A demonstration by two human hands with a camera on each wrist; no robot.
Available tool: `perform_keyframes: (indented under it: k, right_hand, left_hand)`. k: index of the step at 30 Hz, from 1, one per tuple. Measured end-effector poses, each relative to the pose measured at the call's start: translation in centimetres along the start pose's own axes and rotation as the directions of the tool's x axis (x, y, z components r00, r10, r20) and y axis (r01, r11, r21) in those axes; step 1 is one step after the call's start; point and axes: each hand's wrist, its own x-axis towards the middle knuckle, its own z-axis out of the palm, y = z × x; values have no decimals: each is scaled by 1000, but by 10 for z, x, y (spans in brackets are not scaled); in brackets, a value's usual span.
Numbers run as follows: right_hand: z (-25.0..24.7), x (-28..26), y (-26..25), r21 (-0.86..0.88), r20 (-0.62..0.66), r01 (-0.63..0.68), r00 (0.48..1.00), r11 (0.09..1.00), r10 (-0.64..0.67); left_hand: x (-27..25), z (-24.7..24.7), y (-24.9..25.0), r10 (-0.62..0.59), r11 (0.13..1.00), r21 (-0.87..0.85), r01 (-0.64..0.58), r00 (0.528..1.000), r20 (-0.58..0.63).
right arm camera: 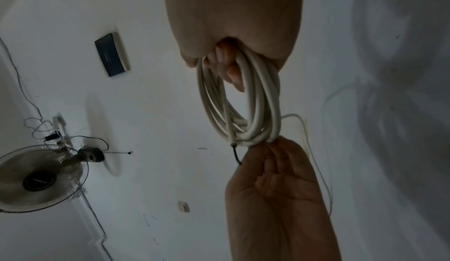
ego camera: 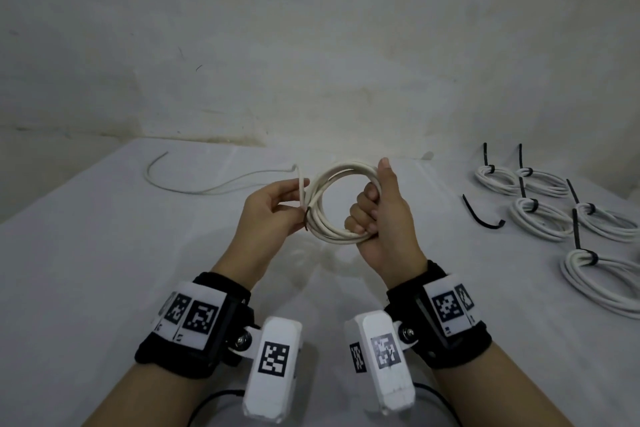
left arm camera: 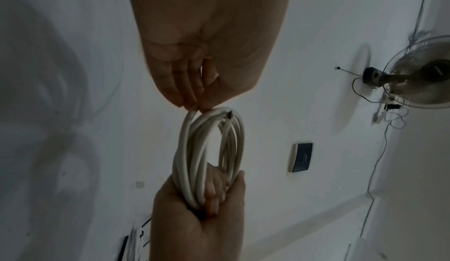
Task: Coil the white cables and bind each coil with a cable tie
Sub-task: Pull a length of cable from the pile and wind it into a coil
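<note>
A white cable coil (ego camera: 332, 204) is held up over the table between both hands. My right hand (ego camera: 367, 208) grips the coil's right side, fingers curled through the loops and thumb pointing up. My left hand (ego camera: 298, 204) pinches a strand at the coil's left edge. The uncoiled tail (ego camera: 194, 188) runs left across the table. In the left wrist view the left fingertips (left arm camera: 192, 105) pinch the coil (left arm camera: 187, 149) at its top. In the right wrist view the right hand (right arm camera: 231, 67) holds the coil (right arm camera: 258, 107), and a short dark cable end (right arm camera: 236, 156) sticks out.
A loose black cable tie (ego camera: 481, 218) lies on the white table (ego camera: 104, 270) to the right of the hands. Several white coils (ego camera: 540, 215) bound with black ties lie at the far right. A wall rises right behind the table.
</note>
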Motion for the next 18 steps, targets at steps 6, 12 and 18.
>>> perform_keyframes:
  k: [6,12,18]
  right_hand:
    - [-2,0,0,-27,7,-35,999,999,35]
    - [-4,2,6,-59,33,-103,994,993,105]
    - [-4,1,7,-221,74,-118,988,968,137]
  left_hand:
    - [1,0,2,27,995,-92,-25,1000,13]
    - [1,-6,-2,162,982,96,-163,987,22]
    - [-2,-3,2,55,996,66,-64,990,128]
